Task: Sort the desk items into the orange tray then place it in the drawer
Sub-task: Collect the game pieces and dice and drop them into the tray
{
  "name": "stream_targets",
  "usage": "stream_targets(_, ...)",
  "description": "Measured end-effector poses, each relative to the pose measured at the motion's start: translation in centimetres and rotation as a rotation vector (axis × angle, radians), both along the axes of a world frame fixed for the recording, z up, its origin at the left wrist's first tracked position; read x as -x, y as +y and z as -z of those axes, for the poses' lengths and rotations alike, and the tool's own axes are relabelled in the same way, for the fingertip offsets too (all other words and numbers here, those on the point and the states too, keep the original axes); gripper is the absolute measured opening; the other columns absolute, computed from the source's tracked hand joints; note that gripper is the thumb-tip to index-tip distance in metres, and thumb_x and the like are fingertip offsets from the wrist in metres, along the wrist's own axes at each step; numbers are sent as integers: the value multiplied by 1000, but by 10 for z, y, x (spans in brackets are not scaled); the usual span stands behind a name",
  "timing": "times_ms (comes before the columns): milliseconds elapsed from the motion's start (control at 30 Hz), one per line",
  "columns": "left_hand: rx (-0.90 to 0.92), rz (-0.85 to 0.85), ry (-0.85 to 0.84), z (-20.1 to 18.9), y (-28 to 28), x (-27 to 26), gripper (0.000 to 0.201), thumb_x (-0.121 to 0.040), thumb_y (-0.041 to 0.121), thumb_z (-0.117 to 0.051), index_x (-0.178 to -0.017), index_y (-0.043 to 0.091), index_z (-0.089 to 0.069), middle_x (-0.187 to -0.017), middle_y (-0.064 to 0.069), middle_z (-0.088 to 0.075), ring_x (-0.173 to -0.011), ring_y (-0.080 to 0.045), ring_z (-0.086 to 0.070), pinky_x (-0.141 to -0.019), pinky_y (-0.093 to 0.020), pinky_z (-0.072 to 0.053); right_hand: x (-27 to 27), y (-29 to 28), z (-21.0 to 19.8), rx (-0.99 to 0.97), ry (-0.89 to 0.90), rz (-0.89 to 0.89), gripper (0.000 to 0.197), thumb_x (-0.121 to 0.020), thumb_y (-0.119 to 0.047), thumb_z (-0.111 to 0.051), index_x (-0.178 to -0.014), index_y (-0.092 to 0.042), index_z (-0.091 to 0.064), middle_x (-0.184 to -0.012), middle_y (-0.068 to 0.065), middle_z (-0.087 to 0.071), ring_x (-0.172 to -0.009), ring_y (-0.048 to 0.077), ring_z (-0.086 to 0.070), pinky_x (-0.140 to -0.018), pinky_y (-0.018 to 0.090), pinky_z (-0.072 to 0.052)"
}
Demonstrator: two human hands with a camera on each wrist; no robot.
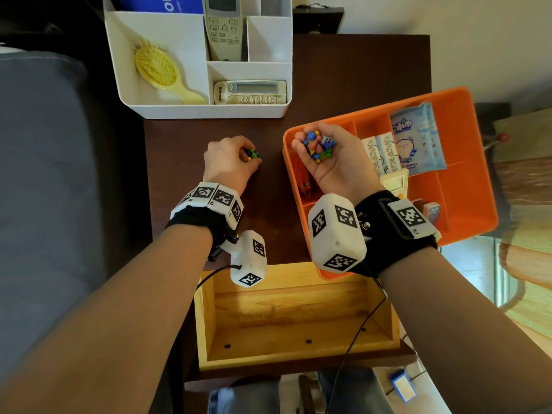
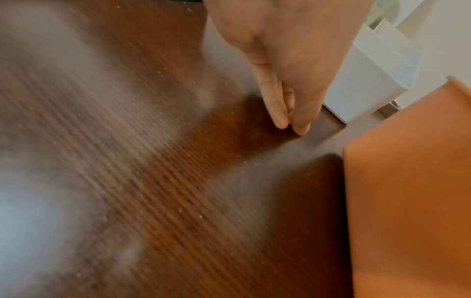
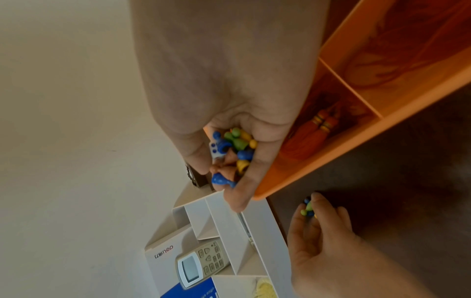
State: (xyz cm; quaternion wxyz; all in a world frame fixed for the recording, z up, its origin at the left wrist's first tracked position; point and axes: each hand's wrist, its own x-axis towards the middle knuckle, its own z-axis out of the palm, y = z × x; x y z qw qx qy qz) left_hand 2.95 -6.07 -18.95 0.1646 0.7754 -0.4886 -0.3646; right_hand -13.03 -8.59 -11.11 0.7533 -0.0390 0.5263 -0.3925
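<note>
My right hand (image 1: 316, 147) is cupped palm-up over the left end of the orange tray (image 1: 466, 103), holding several small coloured game pawns (image 1: 317, 145) and a white die (image 1: 328, 141); the same pawns (image 3: 235, 150) show in the right wrist view. On the dark desk (image 1: 343, 73) to the left, my left hand (image 1: 239, 156) pinches a few green, blue and yellow pawns (image 1: 252, 153). The left wrist view shows only fingers (image 2: 277, 113) touching the desk, pawns hidden. The wooden drawer (image 1: 294, 312) stands pulled out below the desk edge.
A white organiser (image 1: 206, 110) at the desk's back holds a yellow hairbrush (image 1: 161, 71) and two remote controls (image 1: 250, 92). The tray holds wipe packets (image 1: 418, 138), orange tassels (image 1: 306, 185) and small boxes. A cable runs across the drawer.
</note>
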Motion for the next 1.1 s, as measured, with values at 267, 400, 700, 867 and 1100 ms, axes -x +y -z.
stream_targets(267,84,-40,-20,2,6,4,25,-80,25,-70,-103,14,-70,-97,-13,-67,-90,-30,-64,-88,-40,-51,4,3,-1,14,3,-7,14,-92,-10,-52,-88,2,-60,-79,13,-66,-73,18,-68,-62,24,-57)
stream_targets(400,113,-113,69,4,11,4,22,-76,21,-74,-98,15,-72,-90,-10,-68,-80,-25,-66,-81,-39,-55,8,4,0,24,-4,-16,14,-92,-10,-52,-88,1,-60,-81,13,-66,-75,18,-68,-62,24,-57)
stream_targets(700,204,-195,183,-14,12,5,20,-76,14,-74,-96,11,-72,-88,-11,-67,-71,-21,-67,-75,-35,-59,6,6,-1,6,-1,-29,14,-92,-9,-53,-90,3,-60,-84,14,-66,-78,20,-68,-62,25,-58)
stream_targets(867,305,-241,311,-38,8,8,16,-76,12,-74,-91,11,-72,-77,-4,-65,-60,-8,-65,-67,-32,-60,3,7,-6,-21,2,-42,18,-94,-9,-49,-88,4,-59,-88,18,-65,-84,24,-66,-73,30,-59)
stream_targets(1100,396,-43,384,-67,0,16,18,-75,19,-75,-92,17,-71,-75,4,-64,-67,-10,-62,-70,-25,-54,-2,10,-9,-57,-43,-71,28,-95,-10,-48,-114,10,-53,-107,26,-63,-101,33,-64,-72,33,-60)
